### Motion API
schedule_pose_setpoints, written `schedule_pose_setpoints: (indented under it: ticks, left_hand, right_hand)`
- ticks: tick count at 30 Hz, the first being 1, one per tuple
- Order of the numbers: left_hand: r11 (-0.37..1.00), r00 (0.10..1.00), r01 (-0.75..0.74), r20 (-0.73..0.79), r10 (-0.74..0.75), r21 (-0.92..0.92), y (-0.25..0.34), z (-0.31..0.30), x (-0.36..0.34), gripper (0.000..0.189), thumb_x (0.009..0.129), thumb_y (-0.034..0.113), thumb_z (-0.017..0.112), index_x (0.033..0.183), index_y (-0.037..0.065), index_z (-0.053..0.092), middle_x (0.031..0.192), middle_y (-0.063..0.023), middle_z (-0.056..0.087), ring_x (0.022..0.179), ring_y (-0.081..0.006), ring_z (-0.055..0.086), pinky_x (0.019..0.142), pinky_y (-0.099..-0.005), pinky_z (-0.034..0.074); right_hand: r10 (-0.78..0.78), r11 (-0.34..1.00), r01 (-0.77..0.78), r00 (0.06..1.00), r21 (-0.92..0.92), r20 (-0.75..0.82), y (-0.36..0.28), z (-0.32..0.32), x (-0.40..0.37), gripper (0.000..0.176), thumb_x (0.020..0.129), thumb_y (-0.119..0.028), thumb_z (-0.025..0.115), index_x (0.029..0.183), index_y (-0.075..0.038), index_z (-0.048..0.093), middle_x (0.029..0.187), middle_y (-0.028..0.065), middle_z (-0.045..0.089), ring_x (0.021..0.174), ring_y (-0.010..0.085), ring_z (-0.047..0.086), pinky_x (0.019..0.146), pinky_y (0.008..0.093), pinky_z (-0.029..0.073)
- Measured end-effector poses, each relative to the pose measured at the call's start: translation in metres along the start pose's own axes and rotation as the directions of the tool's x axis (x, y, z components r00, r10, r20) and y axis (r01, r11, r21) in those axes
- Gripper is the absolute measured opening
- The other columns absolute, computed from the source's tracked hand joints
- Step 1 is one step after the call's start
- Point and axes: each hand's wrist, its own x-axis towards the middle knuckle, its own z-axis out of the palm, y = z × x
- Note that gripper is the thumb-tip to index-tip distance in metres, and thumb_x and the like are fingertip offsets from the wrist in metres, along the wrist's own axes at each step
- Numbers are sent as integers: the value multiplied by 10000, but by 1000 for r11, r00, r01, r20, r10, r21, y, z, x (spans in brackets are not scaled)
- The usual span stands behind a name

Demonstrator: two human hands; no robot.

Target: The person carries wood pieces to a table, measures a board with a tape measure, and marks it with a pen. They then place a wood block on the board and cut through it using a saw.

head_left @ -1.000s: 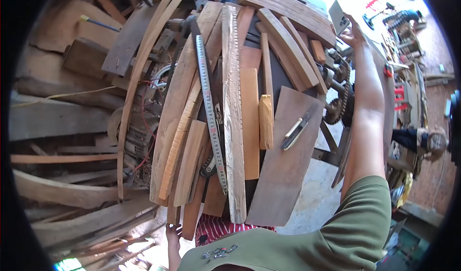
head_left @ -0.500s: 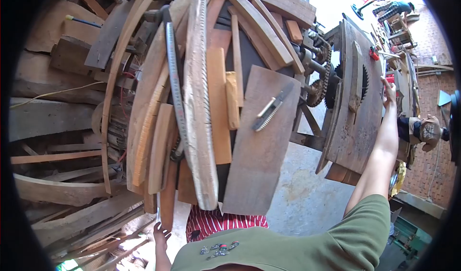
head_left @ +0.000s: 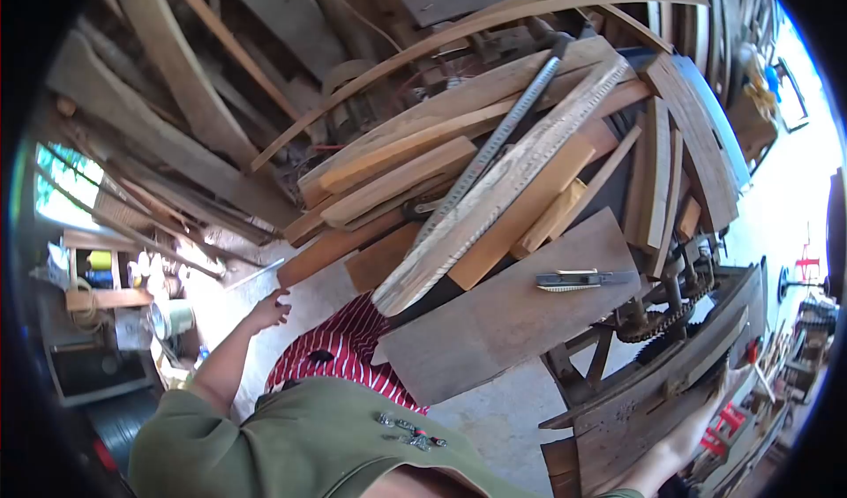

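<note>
My left hand is in the air at lower left, fingers loosely bent and apart with nothing in them. It is near the end of a reddish-brown board on the workbench. At lower right my right hand reaches over a wooden saw table. Its fingers are small and blurred, and I cannot make out whether they hold anything. A utility knife lies on a wide flat board in front of me. A long metal ruler rests among the wood pieces, next to a long rough-edged plank.
A long curved strip crosses behind the pile. Large planks lean at upper left. A chain drive and a dark circular saw blade are on the right. Shelves with containers stand at far left.
The view has turned, so the workbench appears slanted and more of the left side shows. My right hand now appears at lower right. The knife still lies on the wide board.
</note>
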Motion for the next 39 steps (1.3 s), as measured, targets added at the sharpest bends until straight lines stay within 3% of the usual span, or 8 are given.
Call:
schedule_pose_setpoints:
  ticks: [9, 11, 15, 19, 25, 28, 32, 39]
  left_hand:
    - [946, 967, -134, -250, 59, -295, -6, -70, 22, 466, 969, 224, 521, 1416, 176, 399, 1050, -111, 618, 757, -176, 661, 654, -306, 527]
    - [889, 943, -212, -325, 77, -406, -3, -102, 50, 444, 988, 288, 521, 1404, 184, 410, 1054, -96, 617, 795, -165, 651, 681, -304, 522]
    - [778, 934, -332, -298, 194, -533, 67, -152, 82, 469, 1007, 434, 491, 1410, 203, 422, 1127, -70, 584, 907, -154, 595, 801, -309, 504]
    - [745, 865, -421, 19, 502, -517, 134, -155, 67, 582, 975, 532, 493, 1438, 195, 393, 1265, -90, 546, 1047, -187, 578, 874, -348, 488]
    - [762, 743, -465, 269, 613, -451, 138, -92, 60, 864, 897, 557, 615, 1527, 139, 196, 1422, -143, 425, 1230, -261, 503, 960, -446, 472]
    - [800, 672, -431, 443, 593, -417, 151, -100, 18, 909, 833, 425, 752, 1502, 78, 243, 1363, -147, 490, 1120, -249, 580, 838, -387, 539]
    - [656, 579, -679, 308, 755, -330, 152, -98, 31, 751, 761, 222, 825, 1374, 10, 446, 1095, -106, 652, 915, -174, 652, 670, -299, 556]
    - [715, 722, -530, 200, 663, -456, 152, -92, 28, 541, 835, 131, 751, 1306, -1, 519, 1004, -72, 678, 788, -126, 649, 641, -282, 544]
  right_hand:
    - [-445, 853, 459, 888, 249, -112, -14, -42, -41, 491, 947, -224, 607, 1388, -40, 492, 1360, 148, 555, 1277, 273, 501, 1111, 385, 341]
    - [-241, 943, 236, 970, 236, -5, -224, -88, -182, 467, 948, -211, 605, 1373, -43, 507, 1324, 144, 583, 1191, 254, 564, 1024, 349, 424]
    - [-436, 749, 212, 871, 627, 227, -448, -86, -374, 412, 949, -134, 613, 1342, -40, 534, 1138, 115, 658, 1034, 194, 613, 898, 333, 492]
    - [-325, 692, -138, 816, 708, 477, -539, -33, -498, 664, 943, -272, 655, 1485, -72, 330, 1385, 167, 507, 1245, 242, 503, 1020, 356, 427]
    - [-198, 721, 70, 974, 690, 108, -559, 25, -555, 908, 787, -224, 766, 1504, -11, 252, 1388, 212, 474, 1282, 293, 467, 1086, 365, 351]
    - [-83, 679, -316, 864, 663, 496, -560, 7, -545, 863, 702, -103, 696, 1461, -8, 298, 1306, 184, 531, 1191, 259, 525, 1022, 327, 408]
    - [-70, 701, -304, 871, 645, 486, -552, 9, -540, 632, 729, -68, 611, 1328, 6, 422, 1134, 147, 580, 1042, 228, 574, 913, 330, 474]
    - [-162, 297, -602, 733, 741, 660, -537, -79, -543, 456, 773, -56, 602, 1221, 19, 557, 1062, 100, 647, 923, 172, 631, 832, 299, 504]
